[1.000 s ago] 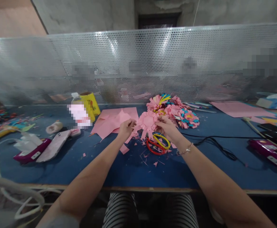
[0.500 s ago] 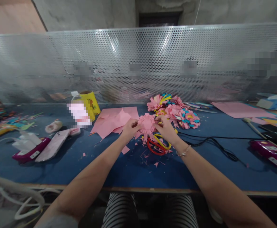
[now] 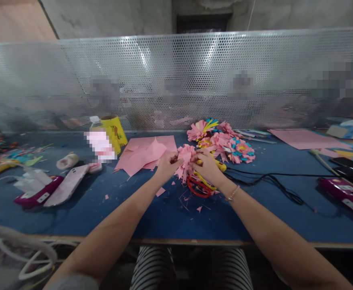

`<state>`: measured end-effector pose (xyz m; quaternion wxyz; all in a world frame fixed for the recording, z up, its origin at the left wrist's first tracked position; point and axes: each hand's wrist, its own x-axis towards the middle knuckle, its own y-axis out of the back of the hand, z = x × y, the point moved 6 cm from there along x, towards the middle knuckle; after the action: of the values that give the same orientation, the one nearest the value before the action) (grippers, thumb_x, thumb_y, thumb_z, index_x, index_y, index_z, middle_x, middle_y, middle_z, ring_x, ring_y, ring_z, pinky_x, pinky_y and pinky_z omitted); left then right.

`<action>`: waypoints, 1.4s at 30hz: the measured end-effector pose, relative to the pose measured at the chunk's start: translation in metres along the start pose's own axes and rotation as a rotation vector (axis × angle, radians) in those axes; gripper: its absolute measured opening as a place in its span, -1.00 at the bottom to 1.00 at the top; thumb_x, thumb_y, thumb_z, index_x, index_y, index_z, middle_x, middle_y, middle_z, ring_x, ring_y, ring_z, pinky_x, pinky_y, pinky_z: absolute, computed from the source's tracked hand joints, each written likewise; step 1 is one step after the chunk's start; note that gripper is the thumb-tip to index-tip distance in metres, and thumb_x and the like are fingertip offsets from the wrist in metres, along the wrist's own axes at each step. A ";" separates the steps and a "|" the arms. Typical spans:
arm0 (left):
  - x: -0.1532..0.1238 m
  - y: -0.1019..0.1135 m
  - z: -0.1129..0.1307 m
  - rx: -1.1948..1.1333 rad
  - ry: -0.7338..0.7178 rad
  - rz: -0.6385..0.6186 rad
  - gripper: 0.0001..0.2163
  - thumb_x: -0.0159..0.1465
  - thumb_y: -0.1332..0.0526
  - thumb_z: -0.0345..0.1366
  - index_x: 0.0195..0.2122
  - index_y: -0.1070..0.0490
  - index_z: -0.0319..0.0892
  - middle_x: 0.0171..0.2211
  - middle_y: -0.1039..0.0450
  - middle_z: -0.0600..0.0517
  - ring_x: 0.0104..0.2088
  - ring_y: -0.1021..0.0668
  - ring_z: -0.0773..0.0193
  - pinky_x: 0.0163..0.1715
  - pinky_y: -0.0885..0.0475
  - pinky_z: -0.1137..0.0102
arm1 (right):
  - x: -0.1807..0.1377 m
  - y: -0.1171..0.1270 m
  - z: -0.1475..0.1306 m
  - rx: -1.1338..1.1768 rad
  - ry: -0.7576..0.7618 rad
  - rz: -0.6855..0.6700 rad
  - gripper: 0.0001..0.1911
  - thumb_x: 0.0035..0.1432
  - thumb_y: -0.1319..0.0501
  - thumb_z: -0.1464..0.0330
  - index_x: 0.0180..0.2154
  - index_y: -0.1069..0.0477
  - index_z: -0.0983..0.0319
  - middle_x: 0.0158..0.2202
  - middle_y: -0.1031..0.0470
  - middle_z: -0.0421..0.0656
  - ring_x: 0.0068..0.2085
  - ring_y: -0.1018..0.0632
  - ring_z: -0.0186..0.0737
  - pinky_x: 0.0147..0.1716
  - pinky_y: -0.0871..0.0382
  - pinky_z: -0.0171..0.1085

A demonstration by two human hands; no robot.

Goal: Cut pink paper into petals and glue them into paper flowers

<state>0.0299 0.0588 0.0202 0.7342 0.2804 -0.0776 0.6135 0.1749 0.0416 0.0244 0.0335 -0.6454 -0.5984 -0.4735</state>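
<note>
A pink paper flower (image 3: 185,155) with fringed petals is held up between both hands over the blue table. My left hand (image 3: 169,164) pinches its left side with thumb and fingers. On the flower's right side, my right hand (image 3: 205,164) has its fingers curled against the petals. Below my right hand lie red-handled scissors (image 3: 198,189), with a yellow handle (image 3: 220,164) beside them. Pink paper scraps (image 3: 187,199) are scattered around the scissors. Just behind my left hand, pink paper sheets (image 3: 146,151) lie in a loose stack.
Finished-looking paper flowers (image 3: 239,150) are piled behind my right hand. A yellow container (image 3: 114,131) stands at the back left. Nearer are a phone (image 3: 67,185) and a purple power strip (image 3: 39,193). Black cables (image 3: 273,179) run right. A perforated metal screen (image 3: 176,80) closes the back.
The flower has tilted, its flat round centre no longer facing me and its petals more bunched. My right hand has shifted slightly left and its fingers are more curled.
</note>
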 end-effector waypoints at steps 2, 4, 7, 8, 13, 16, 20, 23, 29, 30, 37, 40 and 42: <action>0.000 0.000 0.000 0.041 -0.008 -0.006 -0.83 0.05 -0.13 -0.27 -0.58 -0.20 -0.23 -0.62 -0.07 0.16 -0.57 -0.20 0.46 -0.56 -0.10 0.50 | 0.000 -0.003 0.002 -0.009 -0.023 -0.031 -0.94 -0.04 -0.17 0.41 -0.52 -0.34 0.25 -0.17 -0.25 -0.05 -0.08 -0.33 -0.17 -0.14 -0.29 -0.19; 0.000 0.000 0.001 0.071 -0.018 -0.008 -0.85 0.06 -0.12 -0.28 -0.57 -0.21 -0.23 -0.61 -0.09 0.16 -0.56 -0.22 0.46 -0.54 -0.11 0.50 | 0.000 -0.005 0.003 -0.001 -0.049 -0.050 -0.92 -0.03 -0.15 0.42 -0.54 -0.34 0.26 -0.16 -0.24 -0.05 -0.07 -0.32 -0.17 -0.16 -0.29 -0.21; 0.000 0.000 0.000 0.109 -0.013 -0.008 -0.87 0.06 -0.10 -0.29 -0.55 -0.23 -0.23 -0.61 -0.13 0.15 -0.56 -0.23 0.45 -0.54 -0.12 0.51 | 0.001 -0.003 0.005 0.026 -0.070 -0.025 -0.90 -0.01 -0.13 0.41 -0.54 -0.32 0.25 -0.17 -0.24 -0.05 -0.08 -0.32 -0.17 -0.17 -0.30 -0.21; 0.000 0.000 0.000 0.119 -0.007 -0.006 -0.88 0.06 -0.10 -0.29 -0.54 -0.23 -0.23 -0.61 -0.14 0.15 -0.56 -0.24 0.45 -0.54 -0.12 0.51 | 0.001 -0.002 0.006 0.032 -0.066 -0.004 -0.90 0.00 -0.12 0.40 -0.53 -0.31 0.25 -0.18 -0.24 -0.05 -0.08 -0.32 -0.18 -0.15 -0.29 -0.20; -0.001 0.000 -0.002 0.146 0.010 -0.001 -0.89 0.06 -0.09 -0.30 -0.53 -0.24 -0.23 -0.62 -0.15 0.15 -0.56 -0.25 0.44 -0.54 -0.13 0.51 | 0.004 0.010 0.009 0.030 -0.041 0.104 -0.94 0.02 -0.09 0.41 -0.48 -0.27 0.23 -0.17 -0.23 -0.04 -0.07 -0.31 -0.16 -0.10 -0.25 -0.14; 0.000 0.000 -0.004 0.181 0.005 0.003 -0.89 0.06 -0.09 -0.30 -0.53 -0.25 -0.23 -0.62 -0.15 0.15 -0.56 -0.25 0.44 -0.55 -0.14 0.51 | 0.006 0.017 0.010 0.084 -0.089 0.133 -0.94 0.01 -0.08 0.40 -0.49 -0.24 0.22 -0.20 -0.23 -0.03 -0.09 -0.32 -0.14 -0.20 -0.30 -0.15; 0.000 0.002 -0.005 0.272 -0.008 0.012 -0.88 0.07 -0.07 -0.29 -0.52 -0.28 -0.23 -0.60 -0.17 0.14 -0.54 -0.26 0.43 -0.53 -0.15 0.50 | 0.007 0.018 0.009 0.236 -0.172 0.109 -0.91 0.03 -0.04 0.38 -0.50 -0.17 0.20 -0.27 -0.31 -0.07 -0.22 -0.37 -0.19 -0.33 -0.32 -0.20; 0.000 0.003 -0.004 0.374 -0.028 0.042 -0.90 0.06 -0.08 -0.30 -0.51 -0.29 -0.22 -0.60 -0.17 0.15 -0.54 -0.26 0.42 -0.51 -0.15 0.49 | 0.005 0.012 0.012 0.436 -0.260 0.080 -0.86 0.04 -0.06 0.33 -0.51 -0.12 0.19 -0.33 -0.36 -0.15 -0.34 -0.39 -0.27 -0.35 -0.32 -0.22; -0.001 0.005 -0.004 0.434 -0.026 0.077 -0.91 0.04 -0.09 -0.31 -0.55 -0.24 -0.20 -0.62 -0.11 0.16 -0.56 -0.23 0.42 -0.51 -0.13 0.48 | 0.002 0.006 0.015 1.034 -0.484 0.071 -0.75 -0.08 -0.21 0.25 -0.48 -0.14 0.18 -0.51 -0.35 -0.31 -0.50 -0.39 -0.42 -0.46 -0.31 -0.36; -0.001 0.006 -0.004 0.435 -0.015 0.086 -0.90 0.04 -0.09 -0.31 -0.56 -0.22 -0.20 -0.63 -0.08 0.17 -0.56 -0.22 0.43 -0.52 -0.12 0.48 | 0.004 0.010 0.015 1.078 -0.488 0.092 -0.74 -0.10 -0.24 0.26 -0.48 -0.14 0.18 -0.52 -0.34 -0.32 -0.52 -0.38 -0.44 -0.49 -0.29 -0.39; 0.001 0.013 -0.008 0.370 0.036 0.124 -0.85 0.04 -0.08 -0.31 -0.62 -0.13 -0.20 -0.65 -0.04 0.17 -0.57 -0.20 0.44 -0.53 -0.09 0.48 | 0.013 0.071 0.026 0.951 -0.284 0.505 -0.80 -0.04 -0.17 0.34 -0.47 -0.11 0.17 -0.55 -0.22 -0.34 -0.54 -0.31 -0.47 -0.49 -0.26 -0.42; 0.003 0.012 -0.016 0.196 0.078 0.106 -0.86 0.05 -0.09 -0.27 -0.58 -0.18 -0.21 -0.63 -0.11 0.17 -0.58 -0.25 0.45 -0.54 -0.16 0.49 | 0.010 0.084 0.027 0.634 -0.222 0.606 -0.89 0.04 -0.06 0.33 -0.43 -0.10 0.16 -0.53 -0.22 -0.30 -0.51 -0.33 -0.41 -0.44 -0.28 -0.34; 0.003 0.010 -0.022 0.032 0.139 0.092 -0.85 0.04 -0.12 -0.24 -0.53 -0.20 -0.21 -0.63 -0.14 0.17 -0.60 -0.28 0.45 -0.56 -0.20 0.50 | 0.010 0.080 0.020 0.404 -0.195 0.531 -0.94 0.04 -0.02 0.35 -0.42 -0.11 0.16 -0.52 -0.24 -0.27 -0.50 -0.35 -0.35 -0.42 -0.28 -0.30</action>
<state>0.0166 0.0735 0.0068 0.7043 0.2449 -0.0294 0.6657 0.2491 0.0388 0.0614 0.2252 -0.8011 -0.4918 -0.2563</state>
